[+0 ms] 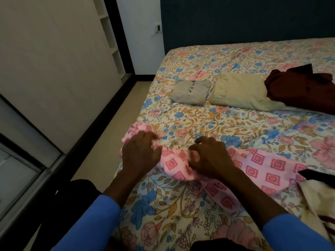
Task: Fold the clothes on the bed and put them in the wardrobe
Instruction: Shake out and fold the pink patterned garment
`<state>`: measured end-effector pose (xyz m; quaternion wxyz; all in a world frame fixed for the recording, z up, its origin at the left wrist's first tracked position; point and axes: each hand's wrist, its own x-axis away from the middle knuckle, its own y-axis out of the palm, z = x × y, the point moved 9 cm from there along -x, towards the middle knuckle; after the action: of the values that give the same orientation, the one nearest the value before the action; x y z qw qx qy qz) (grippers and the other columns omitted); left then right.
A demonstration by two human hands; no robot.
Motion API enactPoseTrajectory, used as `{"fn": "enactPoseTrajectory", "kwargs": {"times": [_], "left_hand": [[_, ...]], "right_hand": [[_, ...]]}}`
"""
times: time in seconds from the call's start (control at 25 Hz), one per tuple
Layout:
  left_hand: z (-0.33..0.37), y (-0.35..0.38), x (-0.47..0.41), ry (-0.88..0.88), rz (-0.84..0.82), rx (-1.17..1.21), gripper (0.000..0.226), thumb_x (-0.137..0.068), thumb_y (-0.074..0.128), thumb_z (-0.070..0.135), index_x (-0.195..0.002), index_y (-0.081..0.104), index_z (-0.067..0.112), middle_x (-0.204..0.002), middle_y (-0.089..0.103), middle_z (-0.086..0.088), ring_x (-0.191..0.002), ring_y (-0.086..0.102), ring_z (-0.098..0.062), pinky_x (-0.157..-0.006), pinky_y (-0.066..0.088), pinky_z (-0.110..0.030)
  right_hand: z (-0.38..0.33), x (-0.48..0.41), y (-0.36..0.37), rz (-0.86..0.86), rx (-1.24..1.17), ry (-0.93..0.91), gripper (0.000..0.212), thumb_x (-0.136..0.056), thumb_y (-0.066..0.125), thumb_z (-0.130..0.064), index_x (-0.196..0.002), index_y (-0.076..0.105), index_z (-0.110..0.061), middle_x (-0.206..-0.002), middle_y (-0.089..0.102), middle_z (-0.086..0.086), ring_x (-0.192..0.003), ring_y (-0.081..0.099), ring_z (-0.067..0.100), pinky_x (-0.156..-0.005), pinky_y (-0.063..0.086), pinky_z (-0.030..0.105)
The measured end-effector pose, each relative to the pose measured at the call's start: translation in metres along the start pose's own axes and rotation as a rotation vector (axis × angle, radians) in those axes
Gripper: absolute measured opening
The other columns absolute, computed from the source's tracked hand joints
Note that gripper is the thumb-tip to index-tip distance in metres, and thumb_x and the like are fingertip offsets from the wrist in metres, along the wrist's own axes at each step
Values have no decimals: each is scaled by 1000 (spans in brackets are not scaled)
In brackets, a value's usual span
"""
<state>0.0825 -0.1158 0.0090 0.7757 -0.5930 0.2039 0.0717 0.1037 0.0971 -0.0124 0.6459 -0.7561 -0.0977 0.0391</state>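
Hands work a pink patterned garment (253,167) at six o'clock on the bed (190,115): left hand (140,153) presses it with fingers spread, right hand (213,158) pinches a fold. Folded grey shirt (190,92), beige piece (239,91) and maroon heap (301,87) lie toward one o'clock.

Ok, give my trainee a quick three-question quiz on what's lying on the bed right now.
1. True or false: in the head view, the folded grey buttoned shirt lies left of the folded beige trousers.
2. Fill in: the crumpled maroon garment, right of the trousers, is not yet ____.
3. What do the left hand and right hand both touch?
A) the grey shirt
B) the pink cloth with square motifs
C) the maroon garment

Key: 1 true; 2 folded; 3 B.
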Motion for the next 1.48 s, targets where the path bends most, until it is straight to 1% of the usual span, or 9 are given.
{"fn": "enactPoseTrajectory", "kwargs": {"times": [0.12, 0.32, 0.56, 0.76, 0.92, 1.04, 1.24, 1.36, 1.48], "left_hand": [[29, 30, -25, 210, -384, 21, 75, -85, 74, 35, -151, 41, 29, -153, 48, -3, -137, 47, -24, -114, 38, -57], [29, 49, -26, 369, -826, -272, 42, -92, 66, 51, -130, 64, 33, -109, 68, 11, -113, 63, -18, -104, 46, -50], [25, -5, -39, 570, -498, -231, 42, -93, 46, 74, -100, 64, 36, -91, 65, 17, -98, 63, -4, -123, 6, -54], [35, -109, -87, 507, -396, 67, 22, -99, 52, 56, -107, 58, 37, -103, 66, 10, -95, 63, -15, -94, 53, -44], [61, -243, -140, 375, -122, 89, 36, -102, 45, 60, -121, 54, 30, -111, 68, 1, -97, 65, -24, -84, 55, -41], [84, -371, -160, 363, -22, 31, 49, -90, 60, 70, -102, 70, 23, -100, 72, -2, -90, 66, -26, -81, 56, -39], [109, -566, -134, 491, -298, 649, 39, -88, 73, 46, -98, 72, 8, -95, 74, -15, -81, 73, -29, -73, 63, -40], [106, -641, -128, 644, -408, 1065, 42, -93, 71, 34, -122, 60, 6, -118, 66, -22, -107, 68, -42, -80, 60, -43], [93, -632, -146, 465, -318, 915, 46, -92, 75, 30, -120, 63, -4, -105, 72, -21, -89, 73, -33, -70, 60, -34]], "right_hand": [[-15, 4, 26, -156, -116, -80, 56, -85, 72, -51, -130, 58, -23, -122, 64, 2, -110, 59, 22, -96, 52, 40], [6, 1, 26, -141, -346, 90, 46, -77, 85, -42, -111, 67, -16, -105, 66, 6, -92, 64, 23, -80, 58, 36], [16, 25, -57, 139, -605, 72, 18, -85, 82, -23, -82, 65, -20, -87, 69, -5, -82, 67, 12, -66, 51, 31], [26, 47, -181, 363, -766, -53, 11, -98, 71, -26, -98, 78, -18, -91, 78, 1, -87, 76, 20, -78, 62, 48], [10, 71, -322, 815, -680, -57, 17, -98, 63, -19, -102, 77, -28, -97, 77, -10, -93, 73, 11, -86, 61, 46], [-21, 109, -431, 988, -744, -98, 28, -98, 62, -11, -108, 76, -33, -94, 76, -7, -83, 74, 16, -82, 63, 48], [-71, 206, -566, 837, -938, -273, 27, -102, 55, -1, -113, 74, -16, -108, 74, 23, -77, 71, 22, -76, 64, 40], [-108, 252, -604, 536, -1218, -583, 37, -105, 41, -2, -116, 73, -17, -103, 76, 7, -72, 71, 14, -63, 62, 28], [-84, 238, -620, 688, -1016, -427, 26, -103, 53, -6, -119, 73, -9, -102, 77, 10, -78, 73, 18, -67, 61, 30]]}}
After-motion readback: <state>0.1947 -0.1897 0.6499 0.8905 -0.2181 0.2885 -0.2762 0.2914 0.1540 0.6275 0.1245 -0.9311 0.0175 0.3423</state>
